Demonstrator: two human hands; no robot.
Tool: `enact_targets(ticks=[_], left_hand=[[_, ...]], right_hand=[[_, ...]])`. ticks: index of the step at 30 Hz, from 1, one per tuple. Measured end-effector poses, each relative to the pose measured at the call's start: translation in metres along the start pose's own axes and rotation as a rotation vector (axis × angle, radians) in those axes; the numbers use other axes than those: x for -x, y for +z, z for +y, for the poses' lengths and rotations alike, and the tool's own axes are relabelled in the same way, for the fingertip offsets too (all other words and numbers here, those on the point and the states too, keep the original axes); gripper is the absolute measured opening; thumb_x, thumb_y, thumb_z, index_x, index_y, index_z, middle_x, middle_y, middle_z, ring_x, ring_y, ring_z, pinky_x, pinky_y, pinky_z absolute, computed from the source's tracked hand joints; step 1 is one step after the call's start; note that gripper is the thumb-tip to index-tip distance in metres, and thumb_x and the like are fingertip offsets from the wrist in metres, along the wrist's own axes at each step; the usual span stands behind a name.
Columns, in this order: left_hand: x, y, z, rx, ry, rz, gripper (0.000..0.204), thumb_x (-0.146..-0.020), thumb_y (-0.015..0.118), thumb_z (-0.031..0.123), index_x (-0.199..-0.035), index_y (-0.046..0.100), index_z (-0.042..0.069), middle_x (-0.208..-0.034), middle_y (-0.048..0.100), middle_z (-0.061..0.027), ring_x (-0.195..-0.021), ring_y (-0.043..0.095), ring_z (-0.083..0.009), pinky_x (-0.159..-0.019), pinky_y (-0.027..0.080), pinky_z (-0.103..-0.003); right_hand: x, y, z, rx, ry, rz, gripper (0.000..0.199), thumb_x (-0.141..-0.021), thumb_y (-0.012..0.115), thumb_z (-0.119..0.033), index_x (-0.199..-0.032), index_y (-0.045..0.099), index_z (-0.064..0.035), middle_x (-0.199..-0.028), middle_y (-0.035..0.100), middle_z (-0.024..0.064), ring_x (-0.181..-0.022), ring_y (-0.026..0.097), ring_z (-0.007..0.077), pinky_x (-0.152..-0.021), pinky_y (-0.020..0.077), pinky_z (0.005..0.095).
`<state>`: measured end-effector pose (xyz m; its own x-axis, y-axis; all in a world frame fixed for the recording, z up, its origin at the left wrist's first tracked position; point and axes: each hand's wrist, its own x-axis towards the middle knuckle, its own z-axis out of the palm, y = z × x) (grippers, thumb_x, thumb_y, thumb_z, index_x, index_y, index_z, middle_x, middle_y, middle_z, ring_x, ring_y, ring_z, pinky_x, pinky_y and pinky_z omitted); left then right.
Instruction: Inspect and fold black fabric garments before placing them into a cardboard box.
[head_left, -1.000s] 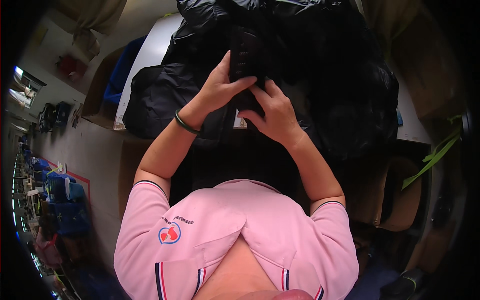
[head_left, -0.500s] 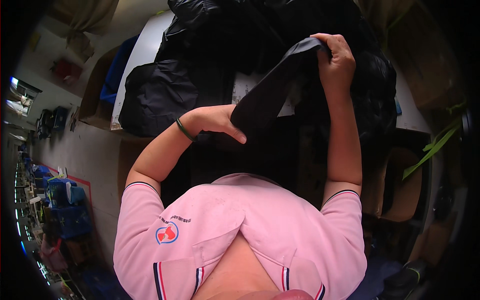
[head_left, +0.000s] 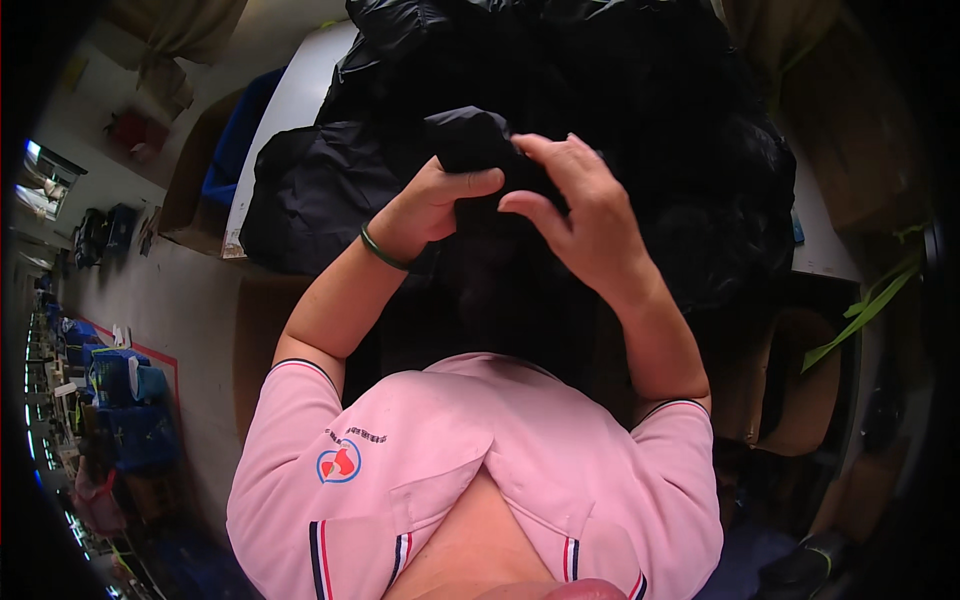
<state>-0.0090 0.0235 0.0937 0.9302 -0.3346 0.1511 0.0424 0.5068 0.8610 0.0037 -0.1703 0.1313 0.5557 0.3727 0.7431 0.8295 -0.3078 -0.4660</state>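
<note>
A piece of black fabric is raised in front of me, its upper edge bent over. My left hand grips it with the thumb pressed along the near side; the other fingers are hidden behind the cloth. A dark green bangle circles that wrist. To the right, my right hand has its thumb and fingers apart. Its index fingertip is at the fabric's right edge, and whether it touches cannot be made out. Behind both hands lies a large heap of black fabric, with a flatter part at its left.
The heap covers most of a white table, whose surface shows at the left and right. A blue bin and cardboard boxes stand beyond its left edge. An open cardboard box sits low on the right, near green strips. Blue crates stand far left.
My right hand has come off the fabric's far end and moved left, toward my left hand. The stretched fabric has gone slack, and my left hand has risen slightly with it.
</note>
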Motion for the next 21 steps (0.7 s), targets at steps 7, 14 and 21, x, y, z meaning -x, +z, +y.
enact_targets(ticks=[7, 14, 21], left_hand=[[0.003, -0.021, -0.005, 0.242, -0.030, -0.022, 0.030, -0.091, 0.065, 0.025, -0.111, 0.061, 0.003, -0.108, 0.066, -0.0080, -0.100, 0.064, -0.0177, -0.087, 0.051, -0.029], [0.003, -0.036, 0.006, 0.116, 0.307, 0.183, 0.020, -0.093, 0.058, 0.004, -0.113, 0.063, 0.007, -0.103, 0.069, -0.0052, -0.095, 0.066, -0.0153, -0.085, 0.052, -0.027], [-0.004, -0.035, 0.036, -0.039, 0.533, 0.106, 0.022, -0.093, 0.058, 0.003, -0.113, 0.065, 0.004, -0.102, 0.070, -0.0065, -0.093, 0.066, -0.0146, -0.085, 0.052, -0.027]], right_hand=[[0.007, -0.013, 0.031, -0.239, 0.260, -0.259, 0.019, -0.084, 0.073, -0.017, -0.094, 0.064, -0.0020, -0.081, 0.060, 0.0053, -0.068, 0.056, 0.0150, -0.059, 0.0457, 0.0271], [0.002, -0.027, 0.042, -0.583, 0.286, -0.220, 0.012, -0.083, 0.070, -0.003, -0.089, 0.060, -0.0050, -0.084, 0.060, 0.0011, -0.073, 0.056, 0.0082, -0.066, 0.0475, 0.0214], [-0.003, -0.020, 0.041, -0.144, -0.129, -0.121, 0.019, -0.084, 0.072, -0.015, -0.098, 0.067, -0.0039, -0.076, 0.068, 0.0067, -0.056, 0.062, 0.0122, -0.051, 0.0479, 0.0198]])
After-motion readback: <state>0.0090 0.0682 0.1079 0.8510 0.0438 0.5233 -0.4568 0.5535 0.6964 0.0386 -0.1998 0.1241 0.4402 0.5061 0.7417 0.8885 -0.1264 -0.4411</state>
